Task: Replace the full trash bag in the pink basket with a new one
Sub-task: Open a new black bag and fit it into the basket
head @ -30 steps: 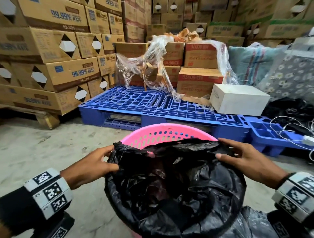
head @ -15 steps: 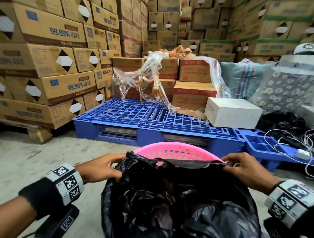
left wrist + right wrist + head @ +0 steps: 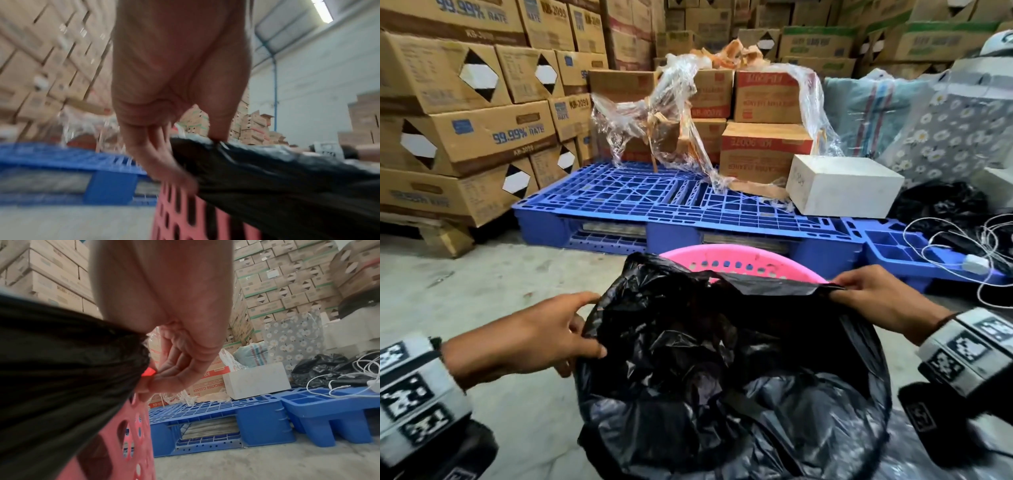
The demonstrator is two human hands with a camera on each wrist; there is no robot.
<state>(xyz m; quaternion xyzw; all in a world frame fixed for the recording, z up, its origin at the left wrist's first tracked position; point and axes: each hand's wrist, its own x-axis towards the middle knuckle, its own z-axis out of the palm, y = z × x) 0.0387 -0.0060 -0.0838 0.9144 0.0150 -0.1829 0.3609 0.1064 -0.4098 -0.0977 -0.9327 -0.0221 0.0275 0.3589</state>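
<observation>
You are standing over a bare grey concrete floor (image 3: 482,294), and the pink basket (image 3: 739,262) stands on it right in front of you. Beyond the basket a blue plastic pallet (image 3: 640,202) lies flat on the floor, with a smaller blue pallet piece (image 3: 893,246) just beside it to your right. To your left, stacked cardboard boxes (image 3: 465,137) sit on a low support; whether it is wood or cardboard you cannot tell.
</observation>
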